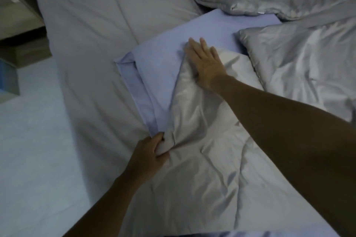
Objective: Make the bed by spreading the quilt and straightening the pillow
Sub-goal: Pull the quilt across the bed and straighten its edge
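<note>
Nearest us, the left hand [152, 148] grips bunched grey quilt [202, 150] at the near corner of the blue pillow [159, 63]. Beyond, we see the right hand [206, 63] flat, fingers straight, on quilt edge and pillow. The pillow lies mid-bed [86, 34], long axis running near-left to far-right, flap end pointing left.

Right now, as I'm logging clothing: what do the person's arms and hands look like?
The left hand and right hand are bare, without gloves; no ring, watch or bracelet shows in the dim light. Both forearms are uncovered to the picture's edge: no sleeve in view.
</note>
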`<action>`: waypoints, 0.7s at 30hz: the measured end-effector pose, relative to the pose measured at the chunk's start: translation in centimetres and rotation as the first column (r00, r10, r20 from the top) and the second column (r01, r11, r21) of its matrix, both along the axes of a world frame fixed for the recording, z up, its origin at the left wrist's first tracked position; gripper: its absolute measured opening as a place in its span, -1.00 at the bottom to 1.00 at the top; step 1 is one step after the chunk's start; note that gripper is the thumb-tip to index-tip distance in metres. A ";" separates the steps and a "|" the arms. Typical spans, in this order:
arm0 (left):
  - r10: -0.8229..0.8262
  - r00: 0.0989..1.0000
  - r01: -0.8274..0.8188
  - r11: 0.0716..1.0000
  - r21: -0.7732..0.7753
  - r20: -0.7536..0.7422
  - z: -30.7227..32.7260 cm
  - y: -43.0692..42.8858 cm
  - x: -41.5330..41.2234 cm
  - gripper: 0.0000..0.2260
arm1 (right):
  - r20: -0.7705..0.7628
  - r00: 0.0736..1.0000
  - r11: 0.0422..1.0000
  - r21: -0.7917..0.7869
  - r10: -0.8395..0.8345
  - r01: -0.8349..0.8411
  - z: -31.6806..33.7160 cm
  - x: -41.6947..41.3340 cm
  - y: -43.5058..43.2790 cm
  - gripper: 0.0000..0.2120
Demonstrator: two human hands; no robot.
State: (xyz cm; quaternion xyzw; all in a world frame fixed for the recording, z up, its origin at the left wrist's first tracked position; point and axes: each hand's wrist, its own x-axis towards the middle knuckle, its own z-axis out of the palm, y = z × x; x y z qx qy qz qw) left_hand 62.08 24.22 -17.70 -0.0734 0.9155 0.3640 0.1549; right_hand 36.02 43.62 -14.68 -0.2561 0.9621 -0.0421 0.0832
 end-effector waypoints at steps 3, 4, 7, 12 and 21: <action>0.011 0.999 -0.014 0.998 0.057 0.052 0.7 -0.3 2.1 -0.40 | 0.016 0.997 0.970 0.230 0.079 -0.081 0.0 0.5 -0.3 -0.12; 0.020 0.998 -0.025 0.997 0.079 0.056 0.8 -0.4 2.6 -0.41 | 0.010 0.998 0.964 0.258 0.058 -0.059 0.0 0.8 -0.4 -0.21; -0.030 0.999 0.027 0.996 0.088 0.038 1.6 -1.0 4.3 -0.51 | -0.045 0.999 0.976 0.216 0.016 -0.006 1.3 3.0 -0.3 -0.54; -0.101 0.993 0.106 0.991 0.086 -0.060 3.9 -2.3 9.0 -0.60 | 0.036 0.998 0.995 -0.084 -0.050 0.052 4.1 11.0 1.9 -0.68; -0.295 0.953 0.301 0.950 0.089 -0.067 9.1 -4.7 23.4 -0.60 | 0.293 0.889 0.891 -0.187 -0.351 0.414 10.3 33.6 5.2 -0.50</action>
